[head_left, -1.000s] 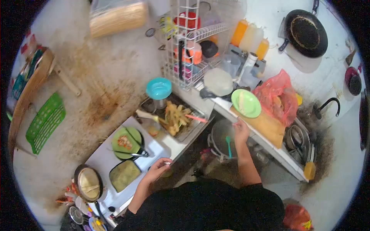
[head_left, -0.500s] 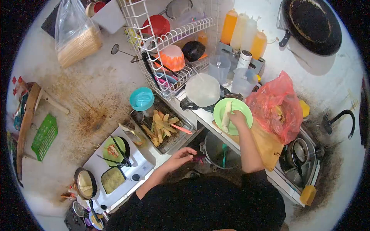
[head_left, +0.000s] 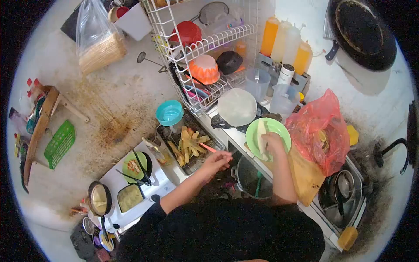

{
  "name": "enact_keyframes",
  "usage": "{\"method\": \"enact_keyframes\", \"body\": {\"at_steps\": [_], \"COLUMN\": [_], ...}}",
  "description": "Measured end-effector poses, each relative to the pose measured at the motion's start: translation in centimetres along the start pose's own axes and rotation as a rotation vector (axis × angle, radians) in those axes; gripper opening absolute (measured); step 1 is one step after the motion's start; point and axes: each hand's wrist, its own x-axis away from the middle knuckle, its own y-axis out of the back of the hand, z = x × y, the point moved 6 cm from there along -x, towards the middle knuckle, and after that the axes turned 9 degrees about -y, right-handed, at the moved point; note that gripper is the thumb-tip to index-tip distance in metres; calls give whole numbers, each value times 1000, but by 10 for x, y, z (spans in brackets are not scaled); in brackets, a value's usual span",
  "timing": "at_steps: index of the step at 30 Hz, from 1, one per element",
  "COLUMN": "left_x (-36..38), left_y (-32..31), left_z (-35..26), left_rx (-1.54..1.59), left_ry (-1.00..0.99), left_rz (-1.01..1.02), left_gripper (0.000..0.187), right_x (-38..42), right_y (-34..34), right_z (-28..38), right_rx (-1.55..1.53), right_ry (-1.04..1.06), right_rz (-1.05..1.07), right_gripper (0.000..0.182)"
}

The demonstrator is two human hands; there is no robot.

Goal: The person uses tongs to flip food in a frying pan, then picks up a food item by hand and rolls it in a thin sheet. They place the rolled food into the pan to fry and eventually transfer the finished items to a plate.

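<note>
A light green plate (head_left: 283, 129) rests at the counter's edge with a pale rolled crepe (head_left: 262, 133) lying lengthwise on it. My right hand (head_left: 273, 143) reaches over the plate's near side, its fingers closed against the roll; the fingertips are partly hidden. Out over the gap between the two counters hovers my left hand (head_left: 217, 162), its fingers loosely bent and apart, with nothing visible in it. Nearest to that hand is the orange handle (head_left: 207, 147) of a utensil in a metal tray (head_left: 192, 167) of yellowish strips.
On the left stand a white stove (head_left: 162, 182) and a small frying pan (head_left: 99, 198) with a folded crepe. A wooden board (head_left: 305, 177), red plastic bag (head_left: 321, 126) and sink (head_left: 349, 196) are on the right. Below, a pot (head_left: 251, 174) sits in the gap.
My left hand has moved forward and right, towards the plate. My right hand stays at the rolled crepe. The whole view has shifted slightly.
</note>
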Motion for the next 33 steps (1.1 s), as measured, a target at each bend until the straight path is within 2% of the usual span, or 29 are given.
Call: {"method": "enact_keyframes", "body": {"at_steps": [3, 6, 7, 9, 12, 15, 16, 19, 23, 30, 33], "left_x": [-17, -27, -27, -26, -13, -4, -2, 11, 31, 73, 98], "left_y": [-22, -38, -39, -40, -39, -29, -23, -7, 8, 40, 64], "left_z": [-9, -7, -6, -2, -5, 3, 7, 9, 3, 4, 7], "left_rx": [213, 441, 423, 389, 446, 510, 528, 530, 541, 539, 490], "left_ry": [69, 93, 86, 74, 35, -31, -69, -119, -125, -136, -172], "left_rz": [-121, -102, -86, -53, -82, -124, -128, -167, -177, -262, -311], "left_gripper": [32, 34, 35, 35, 30, 27, 27, 29, 30, 30, 29], "right_x": [34, 74, 88, 87, 99, 89, 94, 86, 94, 119, 126], "right_y": [-31, -71, -82, -91, -97, -109, -113, -128, -151, -203, -225], "right_z": [17, 27, 30, 29, 29, 15, 14, -7, -19, -25, -34], "right_rx": [-121, -56, -64, 49, 234, 179, 190, -66, -73, 48, 150], "right_ry": [17, 26, 34, 201, 146, 169, 73, -139, -268, -223, -98], "right_rz": [148, 337, 388, 381, 326, 393, 417, 564, 628, 731, 642], "right_gripper": [25, 27, 27, 30, 34, 36, 35, 32, 30, 36, 35]}}
